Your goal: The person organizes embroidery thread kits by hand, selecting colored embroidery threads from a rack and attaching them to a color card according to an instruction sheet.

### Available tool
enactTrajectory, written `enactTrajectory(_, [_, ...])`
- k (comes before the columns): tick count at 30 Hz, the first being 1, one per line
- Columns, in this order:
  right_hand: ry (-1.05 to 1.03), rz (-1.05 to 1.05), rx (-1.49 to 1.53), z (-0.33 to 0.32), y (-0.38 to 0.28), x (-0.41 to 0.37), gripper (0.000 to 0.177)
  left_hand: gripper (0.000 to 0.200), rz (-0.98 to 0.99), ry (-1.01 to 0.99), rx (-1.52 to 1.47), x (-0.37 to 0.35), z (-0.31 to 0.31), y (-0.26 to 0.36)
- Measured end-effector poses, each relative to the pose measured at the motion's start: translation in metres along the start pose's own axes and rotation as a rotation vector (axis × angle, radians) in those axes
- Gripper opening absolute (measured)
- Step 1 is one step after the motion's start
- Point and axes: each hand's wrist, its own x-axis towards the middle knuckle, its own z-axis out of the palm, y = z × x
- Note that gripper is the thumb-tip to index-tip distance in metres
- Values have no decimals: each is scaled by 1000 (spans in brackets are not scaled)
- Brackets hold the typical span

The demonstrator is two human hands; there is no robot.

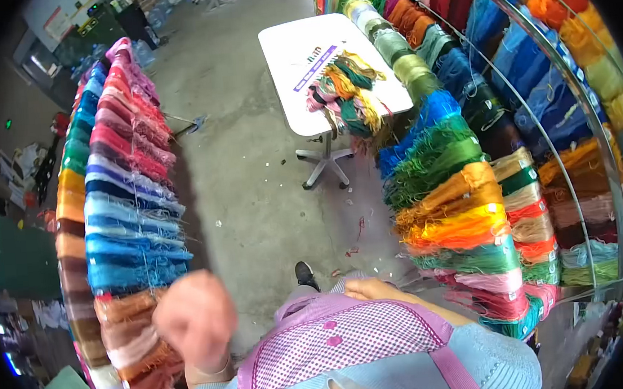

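My left hand is raised at the lower left, in front of the brown and peach thread skeins on the left rack. It looks rounded, but motion blur smears its fingers, and whether it touches the threads cannot be made out. Close to my body, just above the checked purple apron, is my right hand. Its fingers look curled in; the apron partly hides them, and anything inside them is out of sight. Green and orange thread skeins hang on the right rack beyond it.
A white wheeled table stands ahead, bearing a pile of mixed thread skeins and a purple printed strip. Curved metal rails rise at the right. Scraps lie on the concrete floor between the racks.
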Motion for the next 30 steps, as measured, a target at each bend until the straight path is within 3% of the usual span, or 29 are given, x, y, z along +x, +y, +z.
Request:
enactTrajectory(1, [10, -20, 131, -4, -6, -5, 26, 19, -230, 119, 42, -9, -5, -16])
enactTrajectory(2, [138, -107, -132, -13, -13, -19, 24, 17, -382, 129, 141, -12, -3, -33])
enactTrajectory(3, [158, -107, -118, 8, -56, 58, 25, 15, -601, 37, 236, 45, -72, -41])
enactTrajectory(6, [246, -96, -216, -33, -57, 107, 26, 14, -1005, -397, 235, 37, -109, -129])
enactTrajectory(8, [131, -42, -128, -49, -68, 142, 17, 19, -1026, -789, 268, 38, -118, -163])
enactTrajectory(9, [106, -86, -57, -62, -70, 161, 21, 23, -943, -1001, 202, 40, -127, -182])
enactTrajectory(12, [260, -28, 11, -127, -100, 221, 18, 24, -1056, -974, 230, 68, -152, -229])
enactTrajectory(13, [428, -125, 96, -152, -110, 243, 14, 24, -884, -1034, 311, 93, -160, -245])
enactTrajectory(15, [886, -152, 18, -197, -119, 290, 13, 24, -925, -869, 520, 133, -172, -276])
enactTrajectory(16, [1016, -116, 110, -220, -131, 310, 16, 22, -1045, -675, 457, 154, -175, -289])
enactTrajectory(19, [1248, -24, -365, -273, -141, 359, 29, 20, -938, -583, 503, 221, -179, -330])
enactTrajectory(20, [1227, 102, -549, -282, -145, 366, 44, 20, -873, -596, 531, 240, -179, -346])
enactTrajectory(22, [1274, 204, -712, -296, -146, 383, 47, 18, -730, -559, 567, 273, -173, -381])
enactTrajectory(26, [1198, 401, -708, -304, -136, 396, 79, 15, -652, -589, 621, 330, -155, -451])
enactTrajectory(28, [1233, 440, -698, -305, -135, 402, 89, 17, -170, -683, 808, 350, -151, -491])
enactTrajectory(30, [1285, 506, -573, -302, -137, 406, 98, 23, -31, -752, 869, 364, -145, -519])
